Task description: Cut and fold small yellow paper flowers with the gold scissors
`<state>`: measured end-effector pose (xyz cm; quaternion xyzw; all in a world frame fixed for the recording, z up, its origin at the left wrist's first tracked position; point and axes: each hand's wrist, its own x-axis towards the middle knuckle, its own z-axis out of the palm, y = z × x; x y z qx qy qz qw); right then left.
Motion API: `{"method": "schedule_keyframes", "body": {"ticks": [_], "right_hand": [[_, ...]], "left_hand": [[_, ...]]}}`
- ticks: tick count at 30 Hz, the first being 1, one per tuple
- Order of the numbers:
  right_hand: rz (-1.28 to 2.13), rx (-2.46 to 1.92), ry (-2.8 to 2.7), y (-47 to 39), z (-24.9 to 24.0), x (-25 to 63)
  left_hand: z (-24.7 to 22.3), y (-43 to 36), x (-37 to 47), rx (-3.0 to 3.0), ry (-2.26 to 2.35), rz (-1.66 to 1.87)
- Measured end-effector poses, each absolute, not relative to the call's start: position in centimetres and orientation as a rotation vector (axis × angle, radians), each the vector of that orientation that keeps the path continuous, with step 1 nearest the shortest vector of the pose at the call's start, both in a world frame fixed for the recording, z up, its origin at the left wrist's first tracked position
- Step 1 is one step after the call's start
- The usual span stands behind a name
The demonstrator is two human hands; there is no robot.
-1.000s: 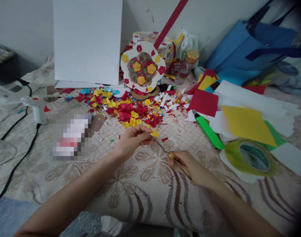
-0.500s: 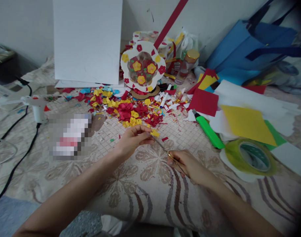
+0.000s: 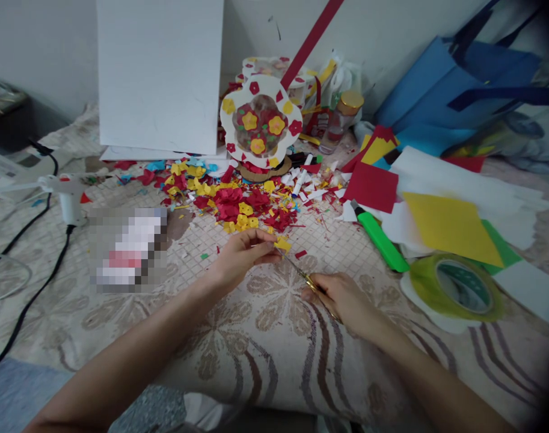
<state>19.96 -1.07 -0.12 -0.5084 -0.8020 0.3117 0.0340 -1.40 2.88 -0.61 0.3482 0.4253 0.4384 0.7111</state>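
Between the thumb and fingers of my left hand [image 3: 242, 255] is pinched a small yellow piece of paper [image 3: 283, 244]. My right hand [image 3: 341, 299] is closed round the gold handles of a pair of scissors [image 3: 306, 278]. Their thin blades point up and left and reach the yellow paper's lower edge; whether they are cutting into it I cannot tell. Just beyond my left hand lies a heap of red and yellow paper flowers [image 3: 229, 204], mixed with blue and white scraps.
A decorated flower-shaped lantern [image 3: 261, 120] stands behind the heap. To the right are a green box cutter [image 3: 382, 237], a tape roll [image 3: 457, 287], coloured paper sheets [image 3: 452, 225] and a blue bag [image 3: 454, 78]. A glue gun [image 3: 71, 201] with its black cord stands left, near a blurred-out phone-like object [image 3: 130, 246].
My right hand has turned slightly on the scissors, so more of the gold handles shows. The blades lie a little differently near the yellow paper. My left hand stays almost still.
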Motion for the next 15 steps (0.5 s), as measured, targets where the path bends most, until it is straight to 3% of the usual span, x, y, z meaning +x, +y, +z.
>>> {"method": "schedule_keyframes", "body": {"ticks": [15], "right_hand": [[0.409, -1.771, -2.540, -1.04, 0.25, 19.68]], "left_hand": [[-0.12, 2.98, -1.39, 0.841, 0.989, 1.175]]}}
